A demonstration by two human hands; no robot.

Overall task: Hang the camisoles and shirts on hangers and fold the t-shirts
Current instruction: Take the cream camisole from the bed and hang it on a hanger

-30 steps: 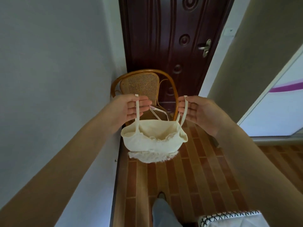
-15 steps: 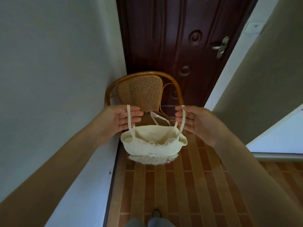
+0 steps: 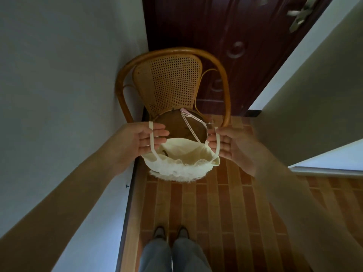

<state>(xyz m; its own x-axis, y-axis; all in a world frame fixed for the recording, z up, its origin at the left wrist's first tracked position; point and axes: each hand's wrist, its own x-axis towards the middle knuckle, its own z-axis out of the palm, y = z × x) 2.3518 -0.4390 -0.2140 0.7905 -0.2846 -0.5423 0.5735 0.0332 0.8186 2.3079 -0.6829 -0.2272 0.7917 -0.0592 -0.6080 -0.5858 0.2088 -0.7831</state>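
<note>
Cream camisole (image 3: 182,160) hangs in mid-air over the chair (image 3: 170,83) seat, one strap looped over each flat, straight-fingered grip: left hand (image 3: 144,141), right hand (image 3: 229,143). Pink hanger (image 3: 191,124) lies on the seat, its far end probably under the camisole

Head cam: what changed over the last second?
The view tipped down and closer to the chair; both shoes now show, and the basket at lower right is out of frame. Unchanged: left hand and right hand spread the camisole by its straps; hangers lie on the seat.
</note>
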